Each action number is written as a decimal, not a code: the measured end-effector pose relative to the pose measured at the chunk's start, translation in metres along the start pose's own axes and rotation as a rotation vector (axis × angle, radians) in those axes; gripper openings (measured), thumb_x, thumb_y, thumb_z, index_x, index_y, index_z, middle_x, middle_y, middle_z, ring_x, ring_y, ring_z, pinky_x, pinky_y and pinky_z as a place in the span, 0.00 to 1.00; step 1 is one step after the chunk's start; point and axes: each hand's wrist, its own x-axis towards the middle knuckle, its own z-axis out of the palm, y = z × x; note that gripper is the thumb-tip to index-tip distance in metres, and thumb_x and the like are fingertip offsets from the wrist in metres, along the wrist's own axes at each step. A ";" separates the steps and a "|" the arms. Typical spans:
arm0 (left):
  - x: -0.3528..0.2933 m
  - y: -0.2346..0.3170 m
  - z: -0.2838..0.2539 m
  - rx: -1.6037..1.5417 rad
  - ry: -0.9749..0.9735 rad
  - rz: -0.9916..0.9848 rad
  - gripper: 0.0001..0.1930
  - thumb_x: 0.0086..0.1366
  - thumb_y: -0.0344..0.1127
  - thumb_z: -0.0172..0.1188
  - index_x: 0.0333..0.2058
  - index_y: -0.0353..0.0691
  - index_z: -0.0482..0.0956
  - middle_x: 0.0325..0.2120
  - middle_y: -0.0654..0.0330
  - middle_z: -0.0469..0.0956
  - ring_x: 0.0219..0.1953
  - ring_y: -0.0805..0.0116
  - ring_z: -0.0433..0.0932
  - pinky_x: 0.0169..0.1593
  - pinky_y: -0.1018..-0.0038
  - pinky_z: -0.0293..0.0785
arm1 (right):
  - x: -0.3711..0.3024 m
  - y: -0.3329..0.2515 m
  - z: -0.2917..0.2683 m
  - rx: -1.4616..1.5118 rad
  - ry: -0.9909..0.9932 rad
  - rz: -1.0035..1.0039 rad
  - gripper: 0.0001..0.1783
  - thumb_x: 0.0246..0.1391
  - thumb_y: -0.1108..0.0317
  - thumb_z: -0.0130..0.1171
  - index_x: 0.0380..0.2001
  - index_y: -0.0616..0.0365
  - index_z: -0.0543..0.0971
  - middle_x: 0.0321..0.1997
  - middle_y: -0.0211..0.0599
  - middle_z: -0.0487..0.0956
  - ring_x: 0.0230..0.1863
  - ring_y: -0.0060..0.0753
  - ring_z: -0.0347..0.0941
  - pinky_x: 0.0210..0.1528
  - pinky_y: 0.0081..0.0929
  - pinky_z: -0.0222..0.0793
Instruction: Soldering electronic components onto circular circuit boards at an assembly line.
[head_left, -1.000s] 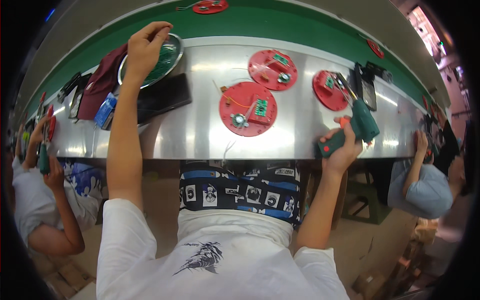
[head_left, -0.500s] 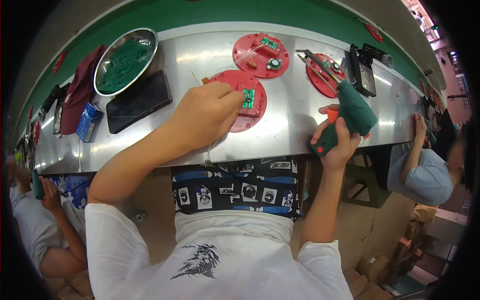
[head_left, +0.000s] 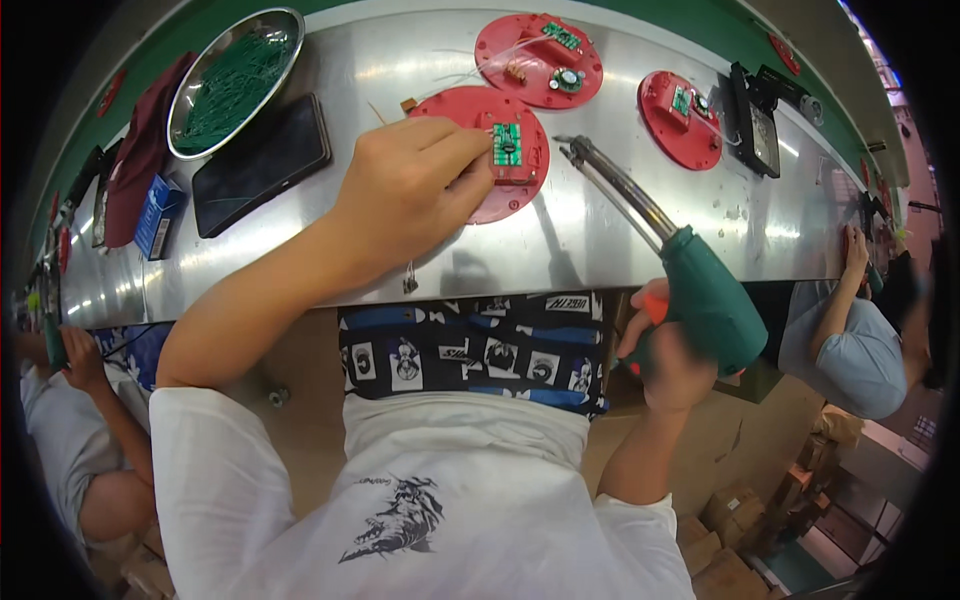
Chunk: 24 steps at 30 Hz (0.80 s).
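My right hand (head_left: 678,365) is wrapped round a green soldering gun (head_left: 708,305) with an orange trigger. Its long metal tip points up and left, just off the right rim of a red round plastic disc (head_left: 522,200). On that disc sits a small green circuit board (head_left: 507,145) in a raised red housing. My left hand (head_left: 420,180) rests over the disc's left part, thumb and forefinger pinched together at the board's left edge. What the pinch holds is hidden. A small brown connector (head_left: 408,104) shows beyond its knuckles.
Two more red discs with boards lie farther off, one behind (head_left: 540,85) and one at right (head_left: 668,140). A metal bowl of green wires (head_left: 240,85), a dark phone (head_left: 262,165) and a blue box (head_left: 157,218) stand at left. People sit on both sides.
The soldering gun's tip has come left and nearer to the disc under my left hand. My left hand keeps its pinch by the board. The whole view has shifted slightly.
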 end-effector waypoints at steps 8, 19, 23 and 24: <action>-0.002 0.004 -0.001 0.072 0.000 0.038 0.06 0.52 0.23 0.65 0.31 0.34 0.81 0.24 0.55 0.79 0.23 0.61 0.79 0.27 0.71 0.75 | 0.001 0.000 0.015 -0.079 -0.078 -0.032 0.28 0.57 0.66 0.57 0.57 0.73 0.68 0.41 0.52 0.77 0.19 0.31 0.72 0.20 0.22 0.65; -0.004 -0.002 0.000 0.039 -0.008 0.019 0.04 0.56 0.26 0.61 0.30 0.33 0.77 0.24 0.54 0.75 0.26 0.54 0.77 0.30 0.63 0.75 | 0.007 0.003 0.021 -0.092 -0.108 0.001 0.26 0.57 0.69 0.55 0.56 0.74 0.68 0.40 0.52 0.77 0.19 0.32 0.72 0.21 0.24 0.67; -0.004 -0.001 -0.002 0.032 -0.037 -0.018 0.04 0.56 0.27 0.61 0.30 0.33 0.77 0.25 0.54 0.75 0.27 0.54 0.77 0.31 0.63 0.75 | 0.008 0.003 0.024 -0.075 -0.099 0.002 0.25 0.57 0.70 0.55 0.55 0.76 0.68 0.39 0.53 0.76 0.19 0.33 0.72 0.20 0.25 0.67; -0.004 -0.001 -0.002 0.031 -0.041 -0.031 0.04 0.54 0.25 0.62 0.30 0.34 0.78 0.25 0.55 0.77 0.26 0.55 0.78 0.31 0.65 0.75 | 0.008 0.003 0.025 -0.075 -0.102 0.004 0.25 0.57 0.70 0.55 0.55 0.76 0.68 0.39 0.53 0.76 0.19 0.33 0.72 0.20 0.25 0.67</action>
